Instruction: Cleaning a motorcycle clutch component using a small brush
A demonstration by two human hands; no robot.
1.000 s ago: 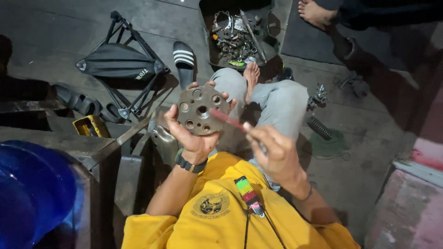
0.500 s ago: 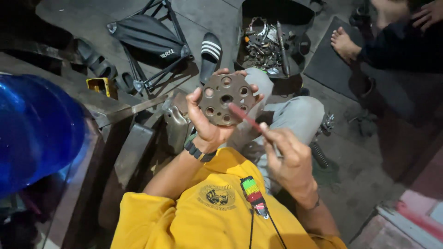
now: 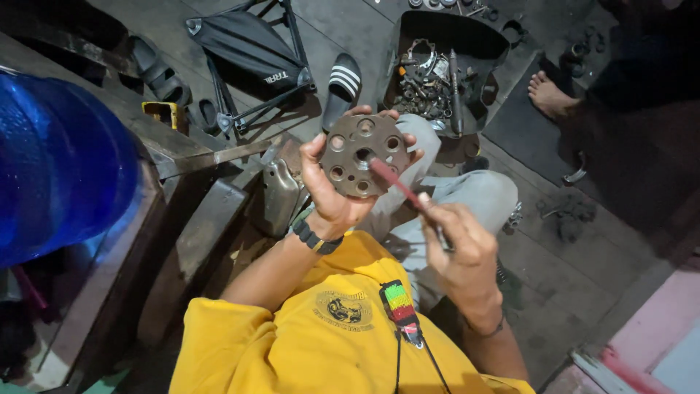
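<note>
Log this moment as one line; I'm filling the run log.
left hand: holds round holed metal disc upright | right hand: holds red-tipped brush, tip at disc's centre hole

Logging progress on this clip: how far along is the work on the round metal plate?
Done: the perforated round metal plate is off any machine, held up in the left hand. In hand: the right hand holds a thin tool with a reddish tip at the plate's centre hole. Left: loose parts sit in the black tray; how clean the plate is cannot be judged.
</note>
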